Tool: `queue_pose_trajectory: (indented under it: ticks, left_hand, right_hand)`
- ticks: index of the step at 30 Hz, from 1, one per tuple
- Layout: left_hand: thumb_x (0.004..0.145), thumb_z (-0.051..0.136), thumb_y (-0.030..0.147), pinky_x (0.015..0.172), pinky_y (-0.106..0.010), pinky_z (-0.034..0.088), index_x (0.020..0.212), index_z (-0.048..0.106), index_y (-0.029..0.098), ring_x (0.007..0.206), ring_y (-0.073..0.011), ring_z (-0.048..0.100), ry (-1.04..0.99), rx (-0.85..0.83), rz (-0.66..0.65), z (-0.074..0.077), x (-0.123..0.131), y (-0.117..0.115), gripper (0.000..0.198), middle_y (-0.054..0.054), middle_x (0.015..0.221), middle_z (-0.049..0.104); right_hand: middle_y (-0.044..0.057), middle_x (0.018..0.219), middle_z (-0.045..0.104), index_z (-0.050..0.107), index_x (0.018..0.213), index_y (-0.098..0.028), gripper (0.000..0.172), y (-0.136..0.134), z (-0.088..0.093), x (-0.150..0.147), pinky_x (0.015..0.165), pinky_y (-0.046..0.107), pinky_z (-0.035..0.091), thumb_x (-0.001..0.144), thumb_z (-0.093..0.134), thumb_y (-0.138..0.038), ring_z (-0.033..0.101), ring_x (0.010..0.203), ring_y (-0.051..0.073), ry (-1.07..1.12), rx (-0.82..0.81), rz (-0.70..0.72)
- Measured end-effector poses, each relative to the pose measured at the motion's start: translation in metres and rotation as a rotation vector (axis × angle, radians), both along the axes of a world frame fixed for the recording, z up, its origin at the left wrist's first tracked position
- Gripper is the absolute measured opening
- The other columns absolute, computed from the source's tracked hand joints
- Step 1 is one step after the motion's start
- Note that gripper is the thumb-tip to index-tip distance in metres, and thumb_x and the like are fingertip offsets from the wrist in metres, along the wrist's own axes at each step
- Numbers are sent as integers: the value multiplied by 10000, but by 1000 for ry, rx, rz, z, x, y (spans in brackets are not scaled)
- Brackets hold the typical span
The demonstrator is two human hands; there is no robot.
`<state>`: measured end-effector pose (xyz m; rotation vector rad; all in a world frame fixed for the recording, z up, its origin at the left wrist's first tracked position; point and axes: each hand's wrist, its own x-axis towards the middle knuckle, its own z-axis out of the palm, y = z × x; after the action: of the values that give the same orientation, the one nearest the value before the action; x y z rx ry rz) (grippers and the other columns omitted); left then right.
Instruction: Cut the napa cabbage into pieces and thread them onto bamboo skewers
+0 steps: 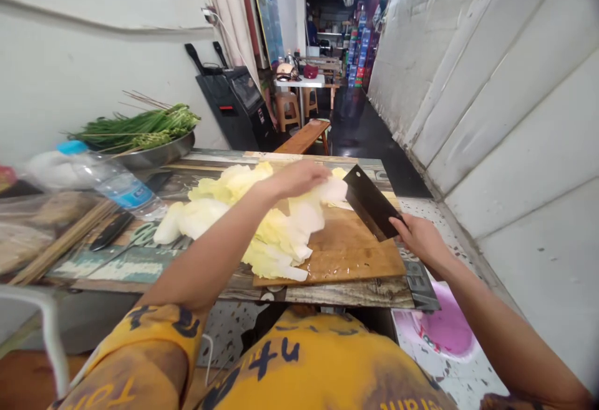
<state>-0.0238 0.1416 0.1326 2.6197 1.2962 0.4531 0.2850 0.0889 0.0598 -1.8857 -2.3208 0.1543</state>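
My right hand [418, 235] is closed on the handle of a dark cleaver [372, 201], whose blade is tilted above the right side of a wooden cutting board [358, 260]. My left hand [306, 176] is slightly blurred, its fingers curled over a pale cabbage leaf [330, 190] close to the blade. Yellow-white cabbage pieces [281, 244] lie on the left part of the board below that hand. More cabbage leaves [234, 180] are heaped behind my left forearm, and a white stem end [171, 226] pokes out to its left. Wet spots glisten on the board.
At the left stand a metal bowl [159, 153] of skewered greens [140, 126], a tilted water bottle [124, 188], a black-handled knife [112, 232], green-handled scissors [143, 234] and wooden skewers [65, 241]. A pink basin [444, 322] sits on the floor at right. A wooden bench [304, 138] stands beyond the table.
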Motion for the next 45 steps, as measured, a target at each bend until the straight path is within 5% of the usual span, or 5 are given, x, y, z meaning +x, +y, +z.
queue_pose_trajectory:
  ticks: [6,18,31,38,45]
  left_hand:
    - [863,454,170,853,-279,446,1111,656,247,1000,-198,620,219,-156,-156,-60,57,-2,330,-45,1131,672]
    - [803,458,41,1110,-552,127,968,702,264,1361,-271,313,358,-25,-148,-66,2,-66,370,-56,1318,561]
    - [824,527,388,761,-284,500,944,677,173,823,-167,643,-496,-56,284,2,-46,-31,289,-48,913,714]
    - [795,444,97,866,-448,428,837,693,131,956,-311,629,329,170,549,-31,-53,-3,254,-145,895,704]
    - [806,485,121,795,-444,406,780,655,133,836,-285,607,398,178,480,-65,14,-47,173,-149,820,665]
  right_hand:
    - [32,606,647,565,721,-203,389,-10,9,5,560,248,352,956,323,-397,609,598,174,38,-25,-29]
    - [33,641,646,514,721,-211,349,-26,24,4,552,261,313,956,356,-417,599,604,185,-68,42,50]
    - [46,683,668,575,766,-195,362,-21,15,-9,561,259,316,963,346,-393,615,638,181,-73,-11,101]
    - [33,655,666,540,735,-208,346,-20,27,0,562,252,346,952,356,-405,609,611,176,69,34,-28]
    - [5,519,592,474,648,-220,374,-25,36,7,517,252,319,937,362,-431,553,499,161,101,41,-84]
